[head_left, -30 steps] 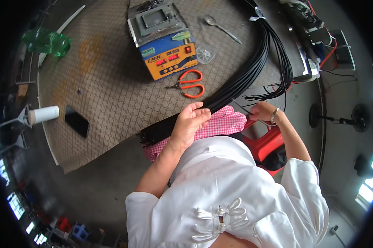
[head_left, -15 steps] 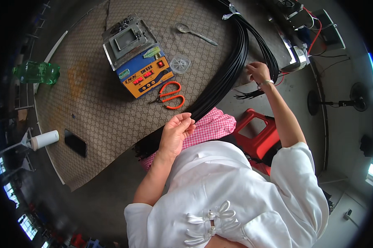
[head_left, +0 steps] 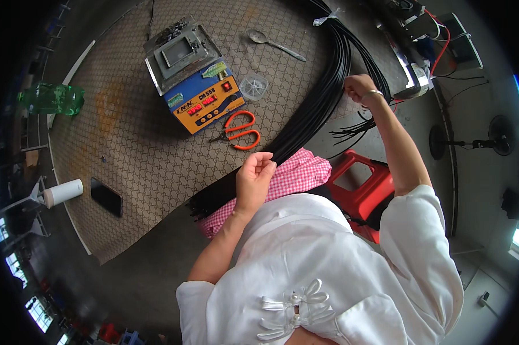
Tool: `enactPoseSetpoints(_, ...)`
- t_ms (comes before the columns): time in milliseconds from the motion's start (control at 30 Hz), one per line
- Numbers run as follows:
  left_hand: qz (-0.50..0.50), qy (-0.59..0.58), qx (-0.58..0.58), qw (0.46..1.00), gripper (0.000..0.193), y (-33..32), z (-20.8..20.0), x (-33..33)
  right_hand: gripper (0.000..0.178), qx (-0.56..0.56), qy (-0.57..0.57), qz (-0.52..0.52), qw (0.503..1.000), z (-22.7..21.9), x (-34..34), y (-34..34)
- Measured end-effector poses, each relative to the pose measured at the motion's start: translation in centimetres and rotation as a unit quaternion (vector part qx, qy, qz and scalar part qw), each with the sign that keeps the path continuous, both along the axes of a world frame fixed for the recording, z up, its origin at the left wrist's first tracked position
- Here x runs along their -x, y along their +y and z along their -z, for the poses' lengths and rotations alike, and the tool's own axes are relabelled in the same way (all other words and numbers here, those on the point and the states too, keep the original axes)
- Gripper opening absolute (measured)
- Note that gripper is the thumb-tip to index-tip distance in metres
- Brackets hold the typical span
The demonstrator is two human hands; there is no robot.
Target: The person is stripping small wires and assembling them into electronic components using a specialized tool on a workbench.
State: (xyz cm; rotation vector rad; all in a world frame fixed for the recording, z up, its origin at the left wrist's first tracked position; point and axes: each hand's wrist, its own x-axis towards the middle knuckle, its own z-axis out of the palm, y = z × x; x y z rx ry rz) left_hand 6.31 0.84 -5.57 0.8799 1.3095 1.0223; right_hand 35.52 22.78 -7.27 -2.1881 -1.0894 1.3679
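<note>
The long bundle of black cables runs diagonally across the tabletop, from the far right down toward the person. Left hand has its fingers curled shut around the near part of the bundle, over a pink checked cloth. Right hand is up by the far stretch, fingers closed, but can't tell if they're pinching a strand. The bundle's far end runs out of frame. Left of it: orange scissors, a blue-and-orange box device, a spoon.
</note>
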Motion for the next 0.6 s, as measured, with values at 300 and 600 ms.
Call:
enactPoseSetpoints(300,0.152,0.223,-0.289,0.919,0.044,1.5,-0.1,-2.8,0.023,0.069,0.591,-0.137,0.792,-4.3,4.0,-7.1)
enactPoseSetpoints(600,0.155,0.283,-0.098,0.942,0.015,-3.2,-1.6,6.6,0.03,0.012,0.379,0.061,0.923,0.5,-2.6,-6.2)
